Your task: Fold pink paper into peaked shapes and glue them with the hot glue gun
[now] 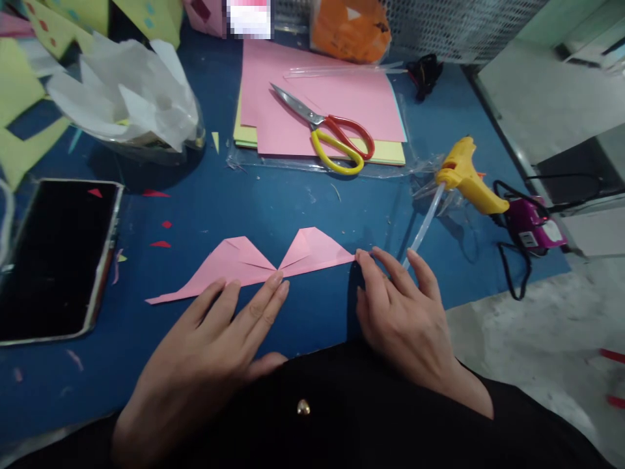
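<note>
Pink paper: left hand palm-down, right hand seemingly pinching.

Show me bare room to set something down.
Widest, nearly bare: blue table between pink folded paper and scissors; red scraps lie left. Smaller: between small black item and yellow glue gun. Crowded: upper left, yellow-green cutouts beside white paper.

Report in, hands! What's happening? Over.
Left hand on folded paper. Right hand at its tip. Scissors, glue gun lie apart from it.
</note>
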Action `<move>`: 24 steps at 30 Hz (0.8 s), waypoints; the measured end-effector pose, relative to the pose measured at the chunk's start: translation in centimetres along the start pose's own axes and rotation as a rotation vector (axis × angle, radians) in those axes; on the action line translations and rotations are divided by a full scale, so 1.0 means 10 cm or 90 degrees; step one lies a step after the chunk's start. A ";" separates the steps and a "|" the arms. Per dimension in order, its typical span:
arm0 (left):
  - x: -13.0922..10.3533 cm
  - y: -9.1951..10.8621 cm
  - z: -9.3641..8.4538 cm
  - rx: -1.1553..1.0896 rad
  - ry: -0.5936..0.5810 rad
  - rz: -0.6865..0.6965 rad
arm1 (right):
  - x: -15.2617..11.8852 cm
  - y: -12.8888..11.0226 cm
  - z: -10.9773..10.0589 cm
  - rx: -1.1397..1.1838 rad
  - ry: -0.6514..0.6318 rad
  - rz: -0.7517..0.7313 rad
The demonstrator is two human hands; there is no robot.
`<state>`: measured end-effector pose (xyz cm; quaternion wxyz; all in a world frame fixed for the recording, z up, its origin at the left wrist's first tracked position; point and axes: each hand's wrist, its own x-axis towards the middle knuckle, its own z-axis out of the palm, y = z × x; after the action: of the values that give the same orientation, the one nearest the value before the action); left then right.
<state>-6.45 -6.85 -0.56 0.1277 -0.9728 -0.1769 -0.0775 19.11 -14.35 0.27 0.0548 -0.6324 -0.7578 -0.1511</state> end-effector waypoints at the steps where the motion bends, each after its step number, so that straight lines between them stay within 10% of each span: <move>1: 0.01 0.01 -0.01 -0.001 0.001 -0.004 | 0.02 -0.03 0.01 0.012 0.017 0.004; 8: 0.06 0.10 -0.12 -0.016 -0.028 -0.077 | 0.21 -0.24 0.14 0.223 0.040 -0.270; 24: -0.31 0.21 -0.21 0.012 -0.039 -0.328 | 0.24 -0.23 0.24 0.267 0.036 -0.264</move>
<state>-8.79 -10.34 0.32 0.1076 -0.8962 -0.4237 -0.0762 16.70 -11.75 -1.69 0.1731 -0.4343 -0.8838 -0.0167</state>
